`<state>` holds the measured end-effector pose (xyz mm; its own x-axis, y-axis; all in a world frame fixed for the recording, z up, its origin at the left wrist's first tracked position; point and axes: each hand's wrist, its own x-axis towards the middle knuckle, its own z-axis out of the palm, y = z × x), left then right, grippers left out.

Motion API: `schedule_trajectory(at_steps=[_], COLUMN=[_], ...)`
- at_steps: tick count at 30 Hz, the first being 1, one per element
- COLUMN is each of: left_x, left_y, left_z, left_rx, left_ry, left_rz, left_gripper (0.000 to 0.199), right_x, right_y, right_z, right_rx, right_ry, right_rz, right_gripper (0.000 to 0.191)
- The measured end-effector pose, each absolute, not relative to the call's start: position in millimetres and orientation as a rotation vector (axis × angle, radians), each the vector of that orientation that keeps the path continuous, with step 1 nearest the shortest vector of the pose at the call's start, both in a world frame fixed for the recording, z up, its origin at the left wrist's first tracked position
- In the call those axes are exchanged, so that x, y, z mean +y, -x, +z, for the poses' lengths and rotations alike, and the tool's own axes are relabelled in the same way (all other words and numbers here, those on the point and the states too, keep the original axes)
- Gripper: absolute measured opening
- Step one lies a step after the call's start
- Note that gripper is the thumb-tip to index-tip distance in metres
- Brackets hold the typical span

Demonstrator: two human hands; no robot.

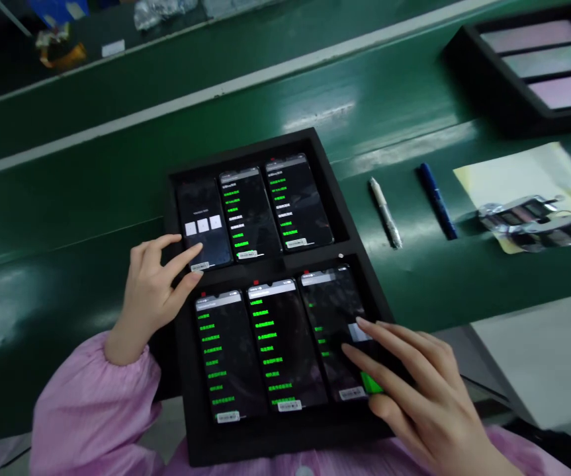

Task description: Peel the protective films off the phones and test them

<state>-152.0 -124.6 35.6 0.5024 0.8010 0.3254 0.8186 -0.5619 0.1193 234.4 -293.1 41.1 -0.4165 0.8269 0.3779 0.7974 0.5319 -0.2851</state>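
Observation:
A black foam tray holds several lit smartphones in two rows. My left hand reaches over the tray's left edge, fingers apart, with a fingertip at the screen of the top-left smartphone, which shows three white squares. Over the bottom-right smartphone my right hand is spread, its fingertips at the screen near a pale box and a green patch. Between them, the bottom-middle smartphone and bottom-left smartphone show green text lists. The top-middle smartphone and top-right smartphone show green and white lines.
Right of the tray, a white pen and a blue marker lie on the green table. Beyond them are yellowish paper and shiny wrapped parts. Another black tray with pastel panels sits at upper right.

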Motion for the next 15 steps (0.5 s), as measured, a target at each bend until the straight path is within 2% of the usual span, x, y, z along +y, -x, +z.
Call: schedule_trajectory(at_steps=[5,12,15], left_x=[-124.1,-107.2,-102.0], left_y=[146.3,134.8,122.7], left_z=[40.0,51.6,63.6], left_rx=[-1.53,-1.771,-1.723], left_ry=[2.645,2.445,2.533], left_rz=[-0.518,-0.544,-0.557], left_gripper=[0.045,0.066,0.066], right_x=[-304.4,-308.7,-308.9], right_y=[-243.3,-249.2,-250.1], right_z=[16.7,-2.2,-4.5], right_rx=[-2.293,-2.271,-2.271], right_ry=[1.264,1.264,1.273], right_rz=[0.044,0.049,0.057], right_gripper=[0.03,0.03,0.03])
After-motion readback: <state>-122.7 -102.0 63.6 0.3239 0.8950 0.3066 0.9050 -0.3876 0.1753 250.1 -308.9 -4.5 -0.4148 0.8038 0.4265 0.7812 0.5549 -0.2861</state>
